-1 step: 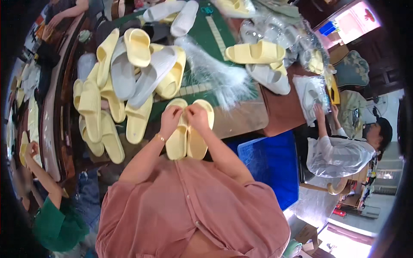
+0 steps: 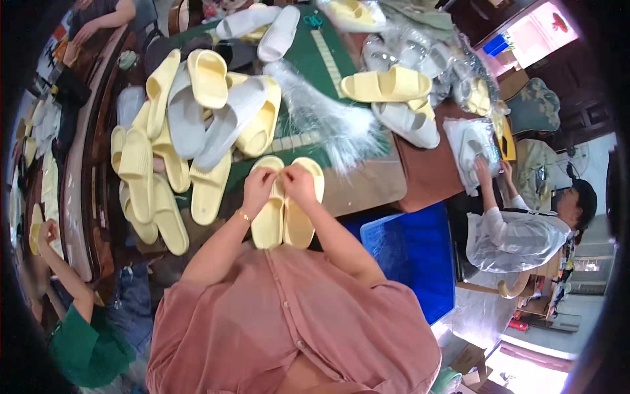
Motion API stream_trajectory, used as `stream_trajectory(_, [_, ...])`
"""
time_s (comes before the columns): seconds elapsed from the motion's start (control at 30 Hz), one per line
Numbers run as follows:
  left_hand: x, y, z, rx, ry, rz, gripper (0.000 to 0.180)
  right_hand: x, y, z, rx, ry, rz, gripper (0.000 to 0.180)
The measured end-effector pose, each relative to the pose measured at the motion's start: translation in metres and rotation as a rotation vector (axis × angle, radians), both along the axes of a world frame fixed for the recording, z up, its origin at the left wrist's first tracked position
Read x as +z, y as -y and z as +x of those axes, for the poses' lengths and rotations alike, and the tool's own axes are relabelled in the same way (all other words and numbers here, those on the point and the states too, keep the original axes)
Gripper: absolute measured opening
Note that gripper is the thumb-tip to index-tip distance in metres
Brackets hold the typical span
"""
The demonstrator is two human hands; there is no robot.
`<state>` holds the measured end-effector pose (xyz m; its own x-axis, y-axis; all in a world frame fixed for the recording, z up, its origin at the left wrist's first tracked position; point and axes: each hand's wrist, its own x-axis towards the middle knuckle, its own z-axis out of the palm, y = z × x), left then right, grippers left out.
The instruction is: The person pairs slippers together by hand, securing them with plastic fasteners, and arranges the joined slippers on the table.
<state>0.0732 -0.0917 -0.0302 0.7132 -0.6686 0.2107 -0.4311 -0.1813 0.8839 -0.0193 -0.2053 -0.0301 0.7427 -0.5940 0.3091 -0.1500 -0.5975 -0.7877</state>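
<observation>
A pair of pale yellow slides (image 2: 285,207) lies side by side at the near edge of the worktable (image 2: 367,187), soles together lengthwise, toes pointing away from the person. Both hands sit on top of the pair, close together. The left hand (image 2: 258,187) has its fingers curled down over the strap of the left slide, and the right hand (image 2: 298,182) pinches at the strap of the right one; the fingertips of the two hands almost meet over the seam between the slides. Whether anything small is caught between the fingers cannot be told from here.

Just beyond the hands, a sheaf of clear plastic bags (image 2: 328,118) fans out across the green cutting mat (image 2: 308,62). To the left of the hands a loose heap of yellow and grey slides (image 2: 190,125) spreads over the table, some stacked, some on edge. Further out past the bags, to the right, another yellow pair (image 2: 386,84) rests above a pair of white slides (image 2: 408,123), with bagged slides (image 2: 420,52) behind them.

Right of the grip and lower, a blue crate (image 2: 413,256) stands beside the table. Beyond it a person in a white top (image 2: 512,236) handles a bagged pair (image 2: 471,151). Off to the far left, a person in a green sleeve (image 2: 82,328) leans at the table's side.
</observation>
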Motion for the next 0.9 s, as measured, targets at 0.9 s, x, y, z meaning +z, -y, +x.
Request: stream_trajectory(0.9, [0.038, -0.033, -0.039, -0.041, 0.443, 0.072, 0.030, 0.002, 0.010, -0.006, -0.148, 0.177, 0.257, 0.019])
